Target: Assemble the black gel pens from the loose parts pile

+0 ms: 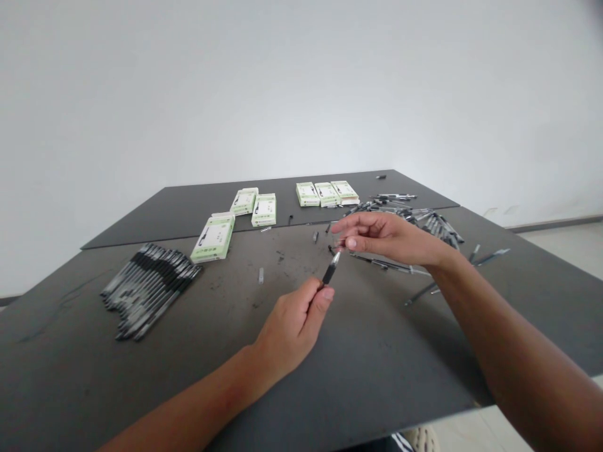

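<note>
My left hand [294,320] is closed around a gel pen [330,269] with a black grip. The pen's silvery tip points up and away, toward my right hand [377,235]. The thumb and fingers of that hand come together just beyond the tip, around a small, see-through piece that is too blurred to name. Right beside and behind my right hand lies a loose heap of pens and pen parts [440,229]. To the left of my left hand, several pens [151,285] lie side by side in a slanted row.
Green-and-white pen boxes stand in groups: a nearer box [214,238], two behind it [264,210], and three farther right [325,193]. A small clear piece [260,275] lies mid-table. Long thin parts [419,294] lie under my right forearm. A seam crosses the dark table [367,376].
</note>
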### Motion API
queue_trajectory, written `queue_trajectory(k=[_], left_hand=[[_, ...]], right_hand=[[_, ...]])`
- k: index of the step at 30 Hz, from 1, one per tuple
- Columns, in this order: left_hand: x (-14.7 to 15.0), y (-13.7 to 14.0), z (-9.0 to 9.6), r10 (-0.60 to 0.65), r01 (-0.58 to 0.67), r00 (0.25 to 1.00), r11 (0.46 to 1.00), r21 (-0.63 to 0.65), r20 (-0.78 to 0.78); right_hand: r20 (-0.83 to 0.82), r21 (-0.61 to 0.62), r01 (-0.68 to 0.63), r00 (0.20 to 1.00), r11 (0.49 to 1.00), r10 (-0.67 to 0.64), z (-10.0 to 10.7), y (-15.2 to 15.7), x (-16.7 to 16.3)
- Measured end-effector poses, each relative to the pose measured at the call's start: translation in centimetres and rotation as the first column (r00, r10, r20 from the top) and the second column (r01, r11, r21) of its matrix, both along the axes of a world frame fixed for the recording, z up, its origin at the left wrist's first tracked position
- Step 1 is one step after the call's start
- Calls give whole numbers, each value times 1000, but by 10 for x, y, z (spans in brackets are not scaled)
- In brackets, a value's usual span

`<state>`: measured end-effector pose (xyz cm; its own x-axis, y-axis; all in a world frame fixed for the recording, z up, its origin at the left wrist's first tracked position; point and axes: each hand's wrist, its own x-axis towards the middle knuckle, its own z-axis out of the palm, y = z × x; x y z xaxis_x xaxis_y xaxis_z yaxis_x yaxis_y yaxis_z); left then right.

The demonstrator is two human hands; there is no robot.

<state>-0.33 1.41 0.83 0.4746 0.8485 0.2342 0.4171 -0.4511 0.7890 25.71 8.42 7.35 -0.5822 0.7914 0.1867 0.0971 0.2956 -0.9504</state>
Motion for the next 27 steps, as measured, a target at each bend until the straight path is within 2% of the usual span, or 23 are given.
queue_trajectory(k=[4,10,18,23,27], left_hand=[[0,-1,5,25,-26,1000,999,36,10],[-1,-3,6,69,-69,996,998,2,56],[0,-2,9,1,-4,999,998,69,48],[0,-1,8,1,-3,1000,998,59,31],[0,-1,8,2,-3,1000,999,40,21]], right_hand=[[29,40,71,997,997,-72,6,-2,2],[63,119,123,989,985,-131,16,-5,5],[74,141,92,992,986,-104,18,-8,2],[102,156,93,989,983,-110,19,-9,2],[193,194,48,977,980,-86,15,-9,1]])
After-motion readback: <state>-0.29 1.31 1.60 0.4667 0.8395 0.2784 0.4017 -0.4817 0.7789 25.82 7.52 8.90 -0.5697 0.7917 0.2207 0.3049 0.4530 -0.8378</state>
